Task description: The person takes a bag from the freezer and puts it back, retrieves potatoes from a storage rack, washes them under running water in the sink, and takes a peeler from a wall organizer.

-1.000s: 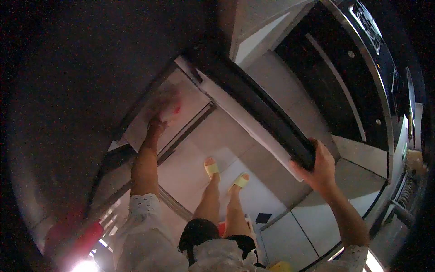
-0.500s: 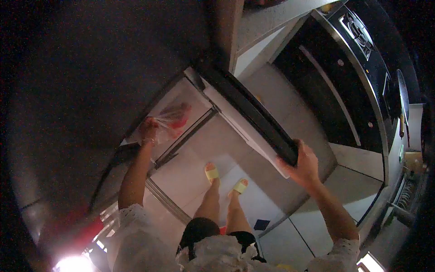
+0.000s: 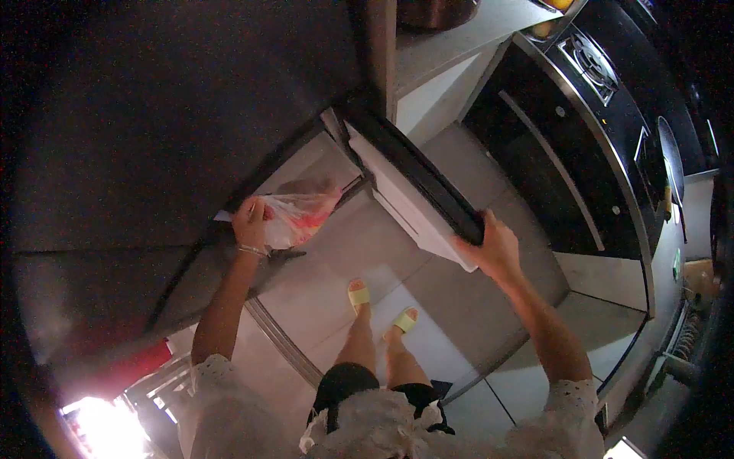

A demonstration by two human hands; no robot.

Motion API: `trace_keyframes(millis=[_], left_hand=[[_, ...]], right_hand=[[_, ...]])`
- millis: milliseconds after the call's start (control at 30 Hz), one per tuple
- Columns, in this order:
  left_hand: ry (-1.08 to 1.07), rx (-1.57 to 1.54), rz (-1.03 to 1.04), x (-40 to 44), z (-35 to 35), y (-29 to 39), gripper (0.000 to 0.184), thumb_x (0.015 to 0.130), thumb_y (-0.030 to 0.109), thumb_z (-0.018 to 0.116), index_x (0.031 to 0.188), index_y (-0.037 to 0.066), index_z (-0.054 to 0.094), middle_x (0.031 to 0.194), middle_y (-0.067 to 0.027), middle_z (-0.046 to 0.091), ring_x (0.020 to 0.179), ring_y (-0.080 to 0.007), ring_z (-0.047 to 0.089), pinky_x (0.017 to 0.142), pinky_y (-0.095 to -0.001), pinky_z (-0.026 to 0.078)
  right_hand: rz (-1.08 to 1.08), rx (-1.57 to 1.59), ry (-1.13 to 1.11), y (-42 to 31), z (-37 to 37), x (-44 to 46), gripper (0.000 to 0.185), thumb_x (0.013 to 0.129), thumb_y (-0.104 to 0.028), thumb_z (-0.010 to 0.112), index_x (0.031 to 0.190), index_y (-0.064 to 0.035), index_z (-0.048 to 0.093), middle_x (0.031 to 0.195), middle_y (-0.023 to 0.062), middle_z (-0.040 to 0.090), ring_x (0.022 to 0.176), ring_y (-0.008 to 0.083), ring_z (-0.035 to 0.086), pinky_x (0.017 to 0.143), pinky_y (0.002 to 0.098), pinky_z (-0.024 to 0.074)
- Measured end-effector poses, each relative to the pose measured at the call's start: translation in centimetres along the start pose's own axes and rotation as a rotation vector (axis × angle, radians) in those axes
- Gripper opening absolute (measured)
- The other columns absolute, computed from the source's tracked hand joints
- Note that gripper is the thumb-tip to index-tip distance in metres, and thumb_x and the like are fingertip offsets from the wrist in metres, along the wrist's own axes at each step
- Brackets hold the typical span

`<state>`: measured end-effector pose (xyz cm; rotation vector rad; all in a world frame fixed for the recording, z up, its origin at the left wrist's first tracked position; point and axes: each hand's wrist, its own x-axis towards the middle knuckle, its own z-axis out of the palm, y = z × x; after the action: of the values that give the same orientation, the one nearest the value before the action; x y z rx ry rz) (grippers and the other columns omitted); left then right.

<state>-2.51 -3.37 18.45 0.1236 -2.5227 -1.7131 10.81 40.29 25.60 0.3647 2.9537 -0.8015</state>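
My left hand (image 3: pixel 251 222) is closed round the gathered top of a clear plastic bag (image 3: pixel 294 218) with red and whitish contents that I cannot make out. The bag hangs at the front of an open compartment (image 3: pixel 310 164) in a dark appliance. On the right, my right hand (image 3: pixel 495 249) grips the outer end of the open door (image 3: pixel 417 180), which has a black edge and a white inner side. Its fingers curl over the black edge, with the thumb on the white side.
A dark appliance front (image 3: pixel 176 115) fills the upper left. At the right are a black oven (image 3: pixel 535 153), a gas burner (image 3: pixel 590 63) and a pan (image 3: pixel 670 157). A counter (image 3: pixel 451 50) bears a pot at the top. My feet in yellow slippers (image 3: pixel 405 323) stand on the tiled floor (image 3: pixel 344 268).
My left hand has drawn the bag toward me, from inside the compartment to its front edge. My right hand and the door end have shifted left and slightly up in view.
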Motion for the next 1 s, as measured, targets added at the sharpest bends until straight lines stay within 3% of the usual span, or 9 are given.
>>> trace_keyframes(millis=[267, 433, 600, 633, 733, 833, 900, 933, 1000], left_hand=[[-0.149, 0.219, 0.141, -8.0, -1.7, 8.7, 0.016, 0.081, 0.015, 0.057, 0.088, 0.001, 0.061, 0.066, -0.0062, 0.061, 0.055, -0.0111, 0.058, 0.051, -0.0246, 0.047], [-0.221, 0.238, 0.066, -14.0, 1.0, 10.9, 0.014, 0.076, 0.010, 0.058, 0.087, 0.003, 0.061, 0.066, -0.0075, 0.061, 0.055, -0.0128, 0.058, 0.052, -0.0262, 0.047], [-0.362, 0.236, 0.170, -19.2, 6.9, 9.5, 0.023, 0.076, 0.018, 0.063, 0.092, 0.006, 0.053, 0.077, -0.0082, 0.060, 0.055, -0.0136, 0.060, 0.050, -0.0270, 0.048], [-0.399, 0.249, 0.056, -20.2, 8.1, 9.4, 0.025, 0.075, 0.018, 0.063, 0.093, 0.006, 0.050, 0.080, -0.0096, 0.060, 0.062, -0.0165, 0.062, 0.054, -0.0289, 0.049], [-0.523, 0.285, -0.002, -22.9, 10.6, 11.0, 0.031, 0.075, 0.018, 0.064, 0.097, 0.007, 0.045, 0.088, -0.0118, 0.059, 0.076, -0.0219, 0.062, 0.065, -0.0335, 0.049], [-0.672, 0.254, -0.049, -25.0, 13.0, 10.2, 0.034, 0.075, 0.020, 0.064, 0.100, 0.007, 0.045, 0.091, -0.0112, 0.059, 0.086, -0.0250, 0.060, 0.074, -0.0361, 0.048], [-0.838, 0.170, -0.062, -25.0, 14.5, 9.0, 0.036, 0.077, 0.021, 0.063, 0.104, 0.005, 0.045, 0.091, -0.0106, 0.059, 0.088, -0.0258, 0.059, 0.078, -0.0363, 0.047], [-0.954, 0.107, -0.039, -24.9, 15.0, 8.7, 0.038, 0.078, 0.021, 0.063, 0.107, 0.005, 0.044, 0.091, -0.0104, 0.059, 0.087, -0.0258, 0.059, 0.078, -0.0359, 0.047], [-1.062, 0.031, -0.132, -23.7, 15.3, 6.2, 0.040, 0.079, 0.021, 0.062, 0.111, 0.004, 0.045, 0.093, -0.0110, 0.059, 0.087, -0.0260, 0.059, 0.079, -0.0351, 0.047]], right_hand=[[-0.031, -0.060, -0.039, 0.7, -0.1, 0.8, 0.057, 0.064, -0.041, 0.069, 0.102, -0.0015, 0.052, 0.088, 0.0183, 0.061, 0.080, 0.0338, 0.060, 0.069, 0.0405, 0.0465], [-0.634, -0.236, 0.370, -3.1, -2.1, -2.4, 0.041, 0.073, -0.023, 0.062, 0.108, -0.0065, 0.050, 0.106, 0.0137, 0.053, 0.100, 0.0297, 0.050, 0.077, 0.0372, 0.0438], [-0.467, 0.318, -0.039, -7.8, 5.0, -10.7, 0.046, 0.069, -0.014, 0.064, 0.112, -0.0058, 0.048, 0.105, 0.0150, 0.052, 0.094, 0.0339, 0.051, 0.078, 0.0411, 0.0442], [-0.387, 0.384, -0.068, -7.8, 6.6, -11.7, 0.047, 0.069, -0.013, 0.063, 0.112, -0.0069, 0.048, 0.104, 0.0146, 0.052, 0.091, 0.0338, 0.052, 0.076, 0.0417, 0.0448], [-0.239, 0.276, -0.193, -7.4, 8.5, -13.5, 0.043, 0.070, -0.013, 0.062, 0.112, -0.0098, 0.048, 0.104, 0.0160, 0.052, 0.090, 0.0342, 0.053, 0.072, 0.0408, 0.0459], [-0.091, 0.074, -0.284, -5.2, 9.9, -14.6, 0.044, 0.066, -0.018, 0.064, 0.108, -0.0147, 0.052, 0.100, 0.0081, 0.054, 0.090, 0.0300, 0.054, 0.070, 0.0381, 0.0464], [-0.131, 0.222, -0.188, -2.4, 10.8, -16.0, 0.037, 0.066, -0.012, 0.062, 0.102, -0.0138, 0.055, 0.092, 0.0081, 0.056, 0.085, 0.0287, 0.055, 0.070, 0.0376, 0.0464], [0.046, 0.531, -0.143, 2.4, 15.4, -17.7, 0.033, 0.067, -0.009, 0.059, 0.100, -0.0106, 0.056, 0.091, 0.0098, 0.058, 0.081, 0.0292, 0.056, 0.067, 0.0369, 0.0460], [0.152, 0.501, -0.109, 4.7, 14.5, -19.1, 0.034, 0.068, -0.002, 0.055, 0.101, -0.0086, 0.056, 0.092, 0.0121, 0.059, 0.080, 0.0306, 0.057, 0.066, 0.0379, 0.0454]])
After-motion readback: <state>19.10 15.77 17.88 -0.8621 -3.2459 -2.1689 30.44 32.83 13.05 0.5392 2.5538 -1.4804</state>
